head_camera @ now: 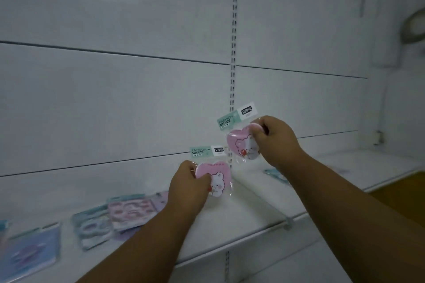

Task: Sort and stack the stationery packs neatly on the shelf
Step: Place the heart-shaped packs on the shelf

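- We see the L hand (187, 187) pinching a heart pack (215, 177), thumb over its front, fingers curled behind; pack is held upright just above the shelf (253, 209).
- R hand (274, 140) grips a 2nd heart pack (241, 142) by its right edge, fingers curled round it; it's tilted, header leaning left, higher than the 1st and in front of the back panel (115, 110).
- Both packs: pink heart w/ white bear, mint header reading "FASHION GRACE". They sit near each other, not touching as far as we can tell.
- On the shelf, left of the L arm: a pink pack (132, 211) lying on a teal pack (92, 230), overlapping; a blue pack (30, 253) further left, apart from them.
- Another teal pack (274, 174) lies behind the R forearm, mostly hidden.
- A slotted upright (234, 53) runs down the panel btw the bays.
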